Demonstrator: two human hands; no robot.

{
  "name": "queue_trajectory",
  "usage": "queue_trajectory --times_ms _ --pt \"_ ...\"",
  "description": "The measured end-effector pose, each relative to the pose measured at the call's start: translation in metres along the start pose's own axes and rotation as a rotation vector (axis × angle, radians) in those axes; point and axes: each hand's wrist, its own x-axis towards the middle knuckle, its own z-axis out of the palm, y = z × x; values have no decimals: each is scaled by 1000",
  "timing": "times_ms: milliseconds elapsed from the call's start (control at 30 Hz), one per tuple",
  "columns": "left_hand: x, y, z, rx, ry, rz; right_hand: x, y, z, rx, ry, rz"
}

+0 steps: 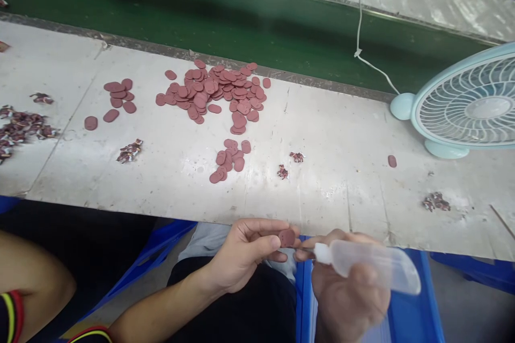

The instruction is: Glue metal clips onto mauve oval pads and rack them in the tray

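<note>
Between the thumb and fingers of my left hand point(245, 252) is a reddish-brown oval disc point(287, 238) with small marks on its face. My right hand point(346, 295) grips a translucent squeeze bottle point(374, 265) lying sideways, its white cap and thin metal needle pointing left. The needle tip is at the disc's lower edge; whether it touches cannot be made out. Both hands are just in front of the table's near edge. Beyond them lie a small cluster of similar discs point(230, 158) and two small brown-and-white figures point(290, 164).
A large heap of discs point(217, 88) lies near a green conveyor belt point(161, 16). More small figures point(22, 128) are piled at the far left. A pale blue fan point(478, 102) with a white cord stands at right. Below is a blue crate point(418, 289). Another person's arm point(32, 284) shows at left.
</note>
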Motion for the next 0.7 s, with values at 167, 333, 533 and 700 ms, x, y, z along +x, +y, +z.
queue_trajectory --times_ms 167,333,533,700 --pt "-2 8 0 -17 -23 21 57 0 -36 699 -46 421" --pt "-5 14 -5 -40 18 51 110 28 -82 1321 -307 751" --pt "-6 21 -14 -32 74 86 76 15 -48 638 -260 281" --pt "-6 30 -16 -25 111 112 76 21 15 -896 -284 -271"
